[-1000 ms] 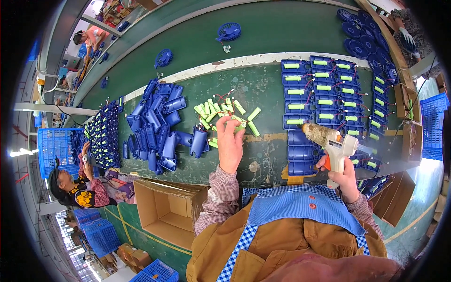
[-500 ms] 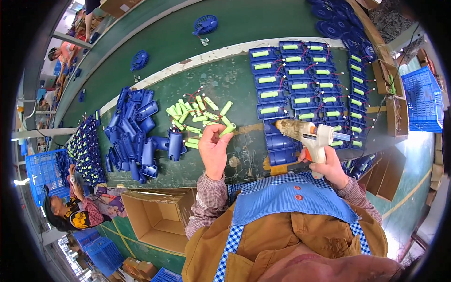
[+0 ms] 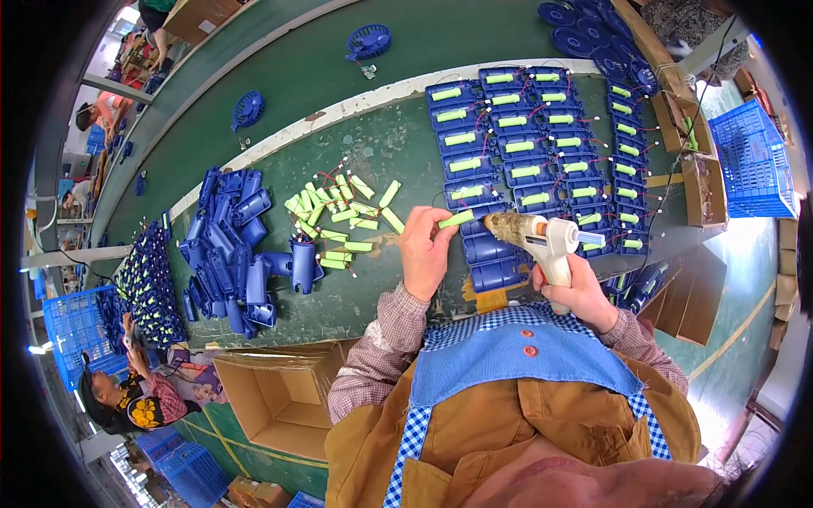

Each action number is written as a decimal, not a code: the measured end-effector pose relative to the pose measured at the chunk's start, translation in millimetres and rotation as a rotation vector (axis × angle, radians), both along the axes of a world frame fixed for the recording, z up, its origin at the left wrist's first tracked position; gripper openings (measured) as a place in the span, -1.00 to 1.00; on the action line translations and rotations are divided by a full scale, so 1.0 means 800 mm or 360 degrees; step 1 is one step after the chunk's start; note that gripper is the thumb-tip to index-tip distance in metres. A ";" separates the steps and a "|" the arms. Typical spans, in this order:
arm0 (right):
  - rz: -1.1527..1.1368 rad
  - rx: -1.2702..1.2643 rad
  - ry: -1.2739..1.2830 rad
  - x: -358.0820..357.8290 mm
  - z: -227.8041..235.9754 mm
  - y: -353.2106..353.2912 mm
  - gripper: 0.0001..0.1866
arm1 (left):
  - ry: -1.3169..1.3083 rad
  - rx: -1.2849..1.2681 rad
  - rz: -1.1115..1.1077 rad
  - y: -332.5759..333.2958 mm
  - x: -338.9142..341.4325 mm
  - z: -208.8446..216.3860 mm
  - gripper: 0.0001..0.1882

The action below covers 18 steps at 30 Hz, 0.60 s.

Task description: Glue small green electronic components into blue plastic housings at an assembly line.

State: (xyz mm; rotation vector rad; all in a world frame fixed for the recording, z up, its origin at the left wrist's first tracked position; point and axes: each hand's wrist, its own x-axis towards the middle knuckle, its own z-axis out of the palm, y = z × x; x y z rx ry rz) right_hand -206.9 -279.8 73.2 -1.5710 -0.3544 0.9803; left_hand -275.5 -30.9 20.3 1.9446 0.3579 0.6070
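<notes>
Between the thumb and fingers of my left hand (image 3: 425, 252) is a light-green cylindrical battery (image 3: 456, 219), held at the left edge of the rows of blue plastic housings (image 3: 489, 248). My right hand (image 3: 580, 292) grips a white hot glue gun (image 3: 555, 251), a clear glue stick showing at its back. The gun's brownish nozzle points left, close to the battery's right end; whether they touch I cannot tell. Most housings in the rows hold a green battery with thin red wires. Those just below the nozzle are bare inside.
Loose green batteries (image 3: 339, 212) lie left of my left hand, beside a heap of blue housings (image 3: 229, 245). Blue round fan grilles (image 3: 368, 41) lie across the green bench. An open cardboard box (image 3: 279, 398) stands below the bench edge. Another person (image 3: 127, 389) works at far left.
My left hand has moved right with the battery, from the loose pile to the housings by the nozzle. The glue gun has shifted slightly left in the picture, along with the whole view.
</notes>
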 end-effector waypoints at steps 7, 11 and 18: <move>-0.0148 -0.0088 0.0037 -0.005 -0.002 -0.015 -0.76 | -0.0100 0.0396 -0.0164 -0.015 0.020 -0.029 -0.74; -0.0155 -0.0024 0.0123 -0.008 0.011 -0.019 -0.74 | -0.0168 0.0591 -0.0204 -0.016 0.029 -0.039 -0.74; -0.0125 -0.0027 0.0056 -0.016 0.016 -0.022 -0.73 | -0.0145 0.0595 -0.0233 -0.017 0.029 -0.044 -0.77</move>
